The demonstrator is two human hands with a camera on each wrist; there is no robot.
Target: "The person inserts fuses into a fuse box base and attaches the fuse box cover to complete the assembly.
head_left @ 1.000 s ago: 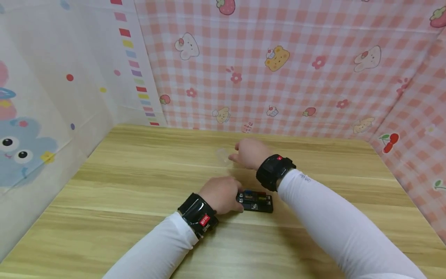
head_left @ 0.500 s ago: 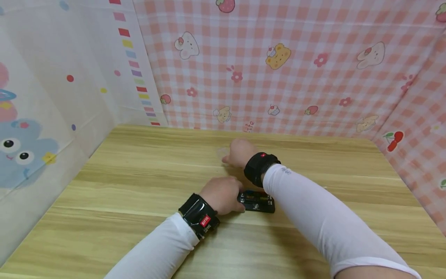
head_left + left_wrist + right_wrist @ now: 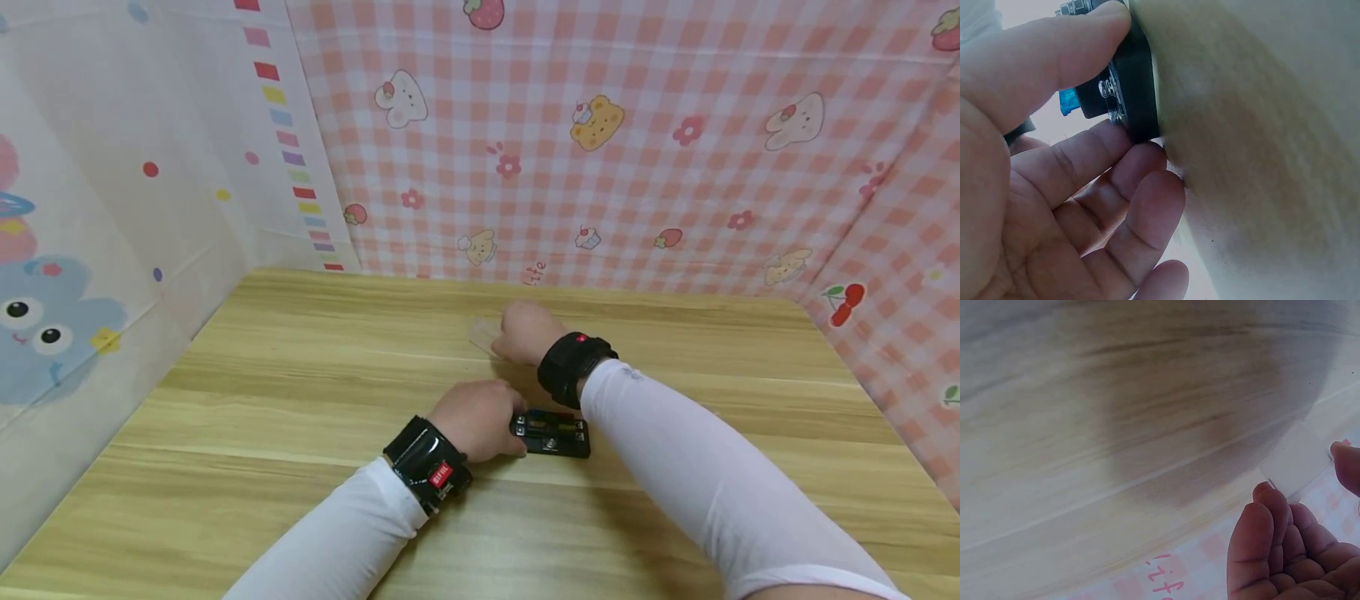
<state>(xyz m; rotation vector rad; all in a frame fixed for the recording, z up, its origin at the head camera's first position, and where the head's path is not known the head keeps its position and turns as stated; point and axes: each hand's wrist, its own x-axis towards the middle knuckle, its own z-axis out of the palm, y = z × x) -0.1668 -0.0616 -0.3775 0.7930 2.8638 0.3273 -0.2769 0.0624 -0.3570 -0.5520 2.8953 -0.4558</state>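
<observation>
A black fuse box with coloured blade fuses and metal terminal screws sits on the table. My left hand grips its left end between thumb and fingers; in the left wrist view a blue fuse shows beside the thumb. Farther back, my right hand pinches a clear plastic cover by its edges. The right wrist view has this see-through cover between the thumb and the fingertips. Whether it touches the table is hard to tell.
The wood-grain table reaches back to a pink checked cloth. A white printed cloth hangs along the left side. My right forearm passes over the table just right of the fuse box.
My right hand has moved slightly left onto the clear cover, and its fingers have come together on it. My left hand and the fuse box have stayed nearly still.
</observation>
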